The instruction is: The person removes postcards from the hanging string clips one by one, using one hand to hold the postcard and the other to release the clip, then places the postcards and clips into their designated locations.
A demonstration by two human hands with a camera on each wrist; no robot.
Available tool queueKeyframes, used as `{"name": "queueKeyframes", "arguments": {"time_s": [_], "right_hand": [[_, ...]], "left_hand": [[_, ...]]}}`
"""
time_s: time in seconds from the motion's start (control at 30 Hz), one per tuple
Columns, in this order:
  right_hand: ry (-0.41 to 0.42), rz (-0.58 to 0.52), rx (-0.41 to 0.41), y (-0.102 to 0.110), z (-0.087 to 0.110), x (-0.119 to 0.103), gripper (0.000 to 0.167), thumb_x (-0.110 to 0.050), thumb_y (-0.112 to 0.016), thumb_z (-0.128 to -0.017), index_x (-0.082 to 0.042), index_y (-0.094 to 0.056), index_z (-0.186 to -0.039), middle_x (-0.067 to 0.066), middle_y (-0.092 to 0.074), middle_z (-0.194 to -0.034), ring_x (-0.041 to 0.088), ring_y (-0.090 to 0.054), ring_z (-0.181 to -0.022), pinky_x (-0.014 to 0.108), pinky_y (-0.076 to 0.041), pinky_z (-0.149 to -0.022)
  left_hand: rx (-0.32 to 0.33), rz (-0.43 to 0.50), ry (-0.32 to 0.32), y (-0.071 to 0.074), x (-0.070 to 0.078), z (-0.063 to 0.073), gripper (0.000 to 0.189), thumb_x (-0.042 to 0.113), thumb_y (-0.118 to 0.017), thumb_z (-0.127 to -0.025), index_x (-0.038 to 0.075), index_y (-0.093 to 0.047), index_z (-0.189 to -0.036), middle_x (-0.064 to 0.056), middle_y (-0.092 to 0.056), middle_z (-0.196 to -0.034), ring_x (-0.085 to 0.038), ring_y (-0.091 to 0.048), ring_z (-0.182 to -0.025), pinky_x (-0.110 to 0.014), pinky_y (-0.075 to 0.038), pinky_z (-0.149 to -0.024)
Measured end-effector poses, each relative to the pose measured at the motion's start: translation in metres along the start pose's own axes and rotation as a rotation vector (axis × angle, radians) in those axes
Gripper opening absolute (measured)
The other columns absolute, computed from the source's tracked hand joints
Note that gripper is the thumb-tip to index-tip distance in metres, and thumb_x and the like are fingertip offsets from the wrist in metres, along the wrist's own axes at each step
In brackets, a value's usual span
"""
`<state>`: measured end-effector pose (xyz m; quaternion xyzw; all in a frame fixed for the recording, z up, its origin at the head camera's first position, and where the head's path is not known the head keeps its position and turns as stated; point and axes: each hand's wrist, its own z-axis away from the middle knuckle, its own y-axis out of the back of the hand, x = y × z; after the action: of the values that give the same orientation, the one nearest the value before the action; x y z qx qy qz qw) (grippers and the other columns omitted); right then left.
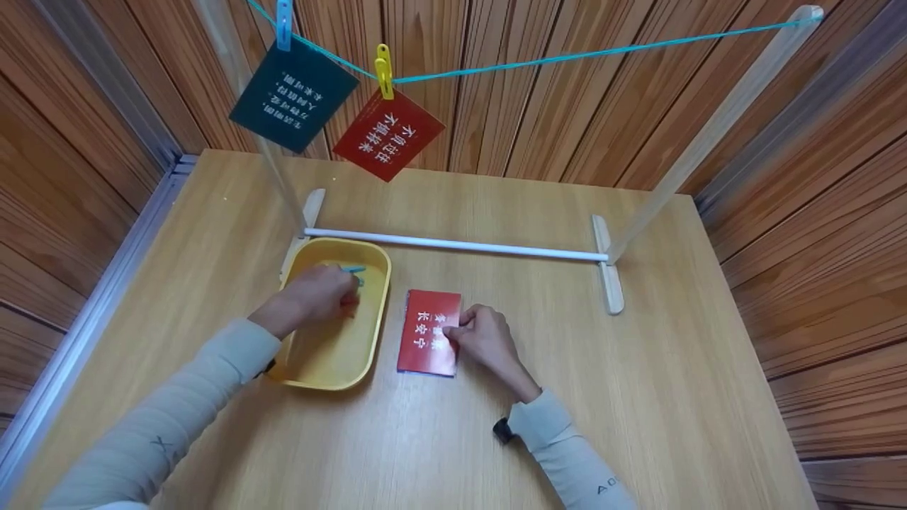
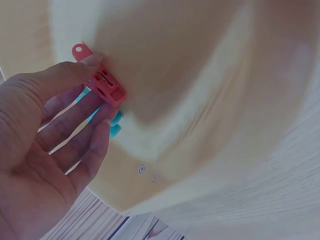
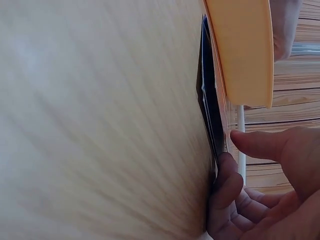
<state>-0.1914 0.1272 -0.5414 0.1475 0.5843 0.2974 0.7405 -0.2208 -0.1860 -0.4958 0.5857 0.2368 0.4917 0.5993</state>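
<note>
Between the thumb and fingers of my left hand is a red clothespin, held inside the yellow tray. Blue clothespins lie in the tray just beyond those fingers, mostly hidden behind them. My right hand pinches the right edge of a red card with white writing, thumb on its face and index finger at its side. This card tops a small stack lying flat on the table, right of the tray.
Behind the tray stands a frame with a white crossbar and two uprights. A teal cord runs between them. On it hang a dark green card from a blue clothespin and another red card from a yellow clothespin.
</note>
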Motion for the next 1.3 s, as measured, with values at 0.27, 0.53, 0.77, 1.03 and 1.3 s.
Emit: {"name": "queueKeyframes", "arguments": {"time_s": [0.27, 0.53, 0.77, 1.03, 1.3], "right_hand": [[-0.010, 0.008, 0.001, -0.0013, -0.0001, -0.0008, 0.023, -0.021, -0.080, -0.093, -0.006, -0.067, -0.104, 0.007, -0.068, -0.081, 0.016, -0.058, -0.065, 0.024, -0.045, -0.058], [0.028, 0.035, 0.034, -0.0024, -0.0010, 0.0007, 0.023, -0.018, -0.083, -0.089, -0.005, -0.066, -0.098, 0.005, -0.064, -0.075, 0.014, -0.055, -0.062, 0.023, -0.042, -0.055], [0.034, 0.028, 0.030, -0.0004, -0.0019, 0.0016, 0.023, -0.018, -0.083, -0.089, -0.005, -0.065, -0.097, 0.004, -0.063, -0.075, 0.014, -0.055, -0.063, 0.023, -0.042, -0.055], [0.043, -0.010, 0.035, 0.0008, -0.0030, 0.0032, 0.020, -0.020, -0.081, -0.092, -0.006, -0.066, -0.095, 0.002, -0.060, -0.073, 0.013, -0.054, -0.062, 0.023, -0.042, -0.054], [0.039, -0.071, 0.042, 0.0053, -0.0047, 0.0003, 0.017, -0.021, -0.078, -0.096, -0.008, -0.067, -0.096, 0.002, -0.059, -0.072, 0.013, -0.052, -0.058, 0.023, -0.041, -0.051]], "left_hand": [[0.012, 0.012, 0.017, -0.0012, 0.0000, 0.0031, 0.011, 0.013, -0.080, -0.093, 0.010, -0.080, -0.103, -0.006, -0.074, -0.089, -0.022, -0.065, -0.083, -0.038, -0.057, -0.085], [0.067, -0.063, -0.033, -0.0020, -0.0009, 0.0012, 0.007, 0.012, -0.083, -0.088, 0.008, -0.079, -0.092, -0.004, -0.070, -0.079, -0.022, -0.058, -0.070, -0.039, -0.057, -0.072], [0.040, -0.044, -0.019, 0.0007, -0.0004, 0.0018, 0.011, 0.012, -0.082, -0.090, 0.008, -0.081, -0.100, -0.007, -0.077, -0.089, -0.022, -0.064, -0.075, -0.041, -0.061, -0.081], [0.046, -0.012, -0.005, 0.0037, -0.0018, 0.0030, 0.010, 0.008, -0.081, -0.091, 0.007, -0.081, -0.101, -0.007, -0.077, -0.091, -0.022, -0.065, -0.077, -0.039, -0.061, -0.082], [0.032, -0.003, 0.008, 0.0058, -0.0007, 0.0051, 0.020, 0.013, -0.087, -0.086, 0.007, -0.081, -0.105, -0.008, -0.080, -0.096, -0.021, -0.066, -0.080, -0.041, -0.062, -0.085]]}}
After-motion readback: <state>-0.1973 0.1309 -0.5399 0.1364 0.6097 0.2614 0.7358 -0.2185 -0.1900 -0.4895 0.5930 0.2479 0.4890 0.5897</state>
